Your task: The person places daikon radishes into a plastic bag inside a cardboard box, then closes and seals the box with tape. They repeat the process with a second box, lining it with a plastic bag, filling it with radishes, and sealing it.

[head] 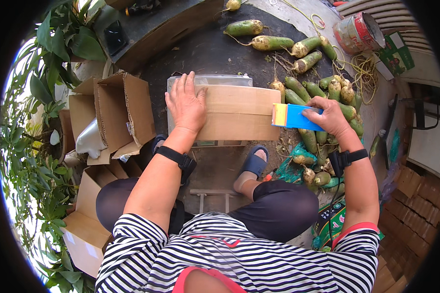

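Note:
A closed cardboard box [238, 113] lies before me, with a line running lengthwise across its top. It rests above a clear plastic container or sheet [223, 80], whose rim shows behind it. My left hand [189, 104] presses flat on the box's left end, fingers spread slightly and pointing away from me. My right hand [326, 115] grips a blue flat tool with a yellow end [297, 116], which looks like a tape dispenser. Its yellow end meets the right edge of the box top. What is inside the box is hidden.
Green radishes [297, 91] lie heaped at the right and scattered at the back. Open cardboard boxes [112, 110] stand at the left, near leafy plants [47, 77]. A phone [115, 36] lies on a dark bench. A red and white bucket [355, 33] stands beside yellow rope [365, 71].

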`<state>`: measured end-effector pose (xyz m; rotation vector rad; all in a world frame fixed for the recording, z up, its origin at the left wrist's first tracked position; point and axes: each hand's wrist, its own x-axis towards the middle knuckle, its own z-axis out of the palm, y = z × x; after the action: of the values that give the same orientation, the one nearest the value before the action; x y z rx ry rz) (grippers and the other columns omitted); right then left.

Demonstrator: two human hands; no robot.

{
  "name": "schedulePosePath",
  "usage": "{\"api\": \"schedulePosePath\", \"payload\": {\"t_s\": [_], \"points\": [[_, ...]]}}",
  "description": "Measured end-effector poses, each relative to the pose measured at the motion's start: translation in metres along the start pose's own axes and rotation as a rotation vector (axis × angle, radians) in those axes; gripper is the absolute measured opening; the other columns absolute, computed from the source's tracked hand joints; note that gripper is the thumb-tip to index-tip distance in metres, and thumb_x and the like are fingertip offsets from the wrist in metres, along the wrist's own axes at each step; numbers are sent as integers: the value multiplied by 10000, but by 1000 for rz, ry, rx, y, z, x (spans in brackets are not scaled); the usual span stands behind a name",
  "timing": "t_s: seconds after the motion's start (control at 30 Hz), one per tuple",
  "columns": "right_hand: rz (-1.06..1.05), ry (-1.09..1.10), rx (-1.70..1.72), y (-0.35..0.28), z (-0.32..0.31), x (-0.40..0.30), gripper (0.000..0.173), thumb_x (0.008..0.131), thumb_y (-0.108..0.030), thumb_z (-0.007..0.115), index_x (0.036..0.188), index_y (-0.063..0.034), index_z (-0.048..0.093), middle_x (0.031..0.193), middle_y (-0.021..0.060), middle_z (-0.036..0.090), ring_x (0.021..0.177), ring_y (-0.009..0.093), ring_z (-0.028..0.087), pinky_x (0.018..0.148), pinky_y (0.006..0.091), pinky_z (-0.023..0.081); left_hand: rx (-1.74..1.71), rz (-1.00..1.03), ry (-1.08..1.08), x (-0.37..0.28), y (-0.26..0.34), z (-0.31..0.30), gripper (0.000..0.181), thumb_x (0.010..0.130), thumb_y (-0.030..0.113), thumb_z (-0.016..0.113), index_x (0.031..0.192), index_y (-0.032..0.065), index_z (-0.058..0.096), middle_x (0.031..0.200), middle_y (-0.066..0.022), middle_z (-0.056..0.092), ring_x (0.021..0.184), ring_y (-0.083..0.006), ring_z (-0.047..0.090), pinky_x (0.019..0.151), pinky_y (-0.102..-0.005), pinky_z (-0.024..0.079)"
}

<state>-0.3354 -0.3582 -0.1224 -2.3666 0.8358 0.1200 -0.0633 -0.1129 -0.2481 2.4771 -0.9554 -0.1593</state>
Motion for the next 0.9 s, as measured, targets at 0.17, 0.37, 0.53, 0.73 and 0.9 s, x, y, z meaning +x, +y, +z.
{"api": "schedulePosePath", "payload": {"t_s": [0.17, 0.37, 0.53, 0.73, 0.9], "points": [[27, 8, 5, 16, 8, 2, 336, 748, -347, 780, 888, -50, 706, 717, 134, 676, 646, 219, 659, 640, 347, 521, 257, 194, 28, 4, 22, -1, 499, 952, 268, 570, 1426, 168, 451, 1503, -107, 396, 1447, -306, 265, 1156, -611, 115], [-47, 54, 76, 22, 13, 1, 324, 757, -356, 767, 876, -61, 704, 744, 156, 686, 683, 260, 686, 664, 360, 531, 273, 413, -46, -11, 108, 41, 483, 947, 215, 550, 1418, 177, 449, 1494, -119, 407, 1443, -331, 275, 1170, -605, 94], [-42, 38, 212, 48, 8, -12, 322, 767, -331, 780, 881, -40, 703, 818, 153, 705, 752, 255, 694, 696, 345, 533, 139, 478, -81, -19, 137, 58, 454, 952, 227, 559, 1392, 145, 481, 1477, -124, 432, 1435, -335, 291, 1186, -568, 101], [40, 87, 101, 125, -31, -55, 300, 758, -322, 784, 870, -54, 708, 755, 133, 686, 673, 224, 664, 649, 331, 520, 127, 567, -78, -21, 137, 55, 421, 936, 211, 589, 1334, 86, 532, 1432, -126, 478, 1395, -340, 351, 1181, -542, 164], [-45, 125, 66, 133, -14, -42, 326, 763, -382, 758, 844, -72, 697, 761, 153, 677, 708, 310, 664, 652, 383, 517, 216, 583, -195, -28, 144, 53, 513, 948, 290, 559, 1398, 60, 475, 1477, -168, 426, 1421, -362, 309, 1182, -543, 151]]}}
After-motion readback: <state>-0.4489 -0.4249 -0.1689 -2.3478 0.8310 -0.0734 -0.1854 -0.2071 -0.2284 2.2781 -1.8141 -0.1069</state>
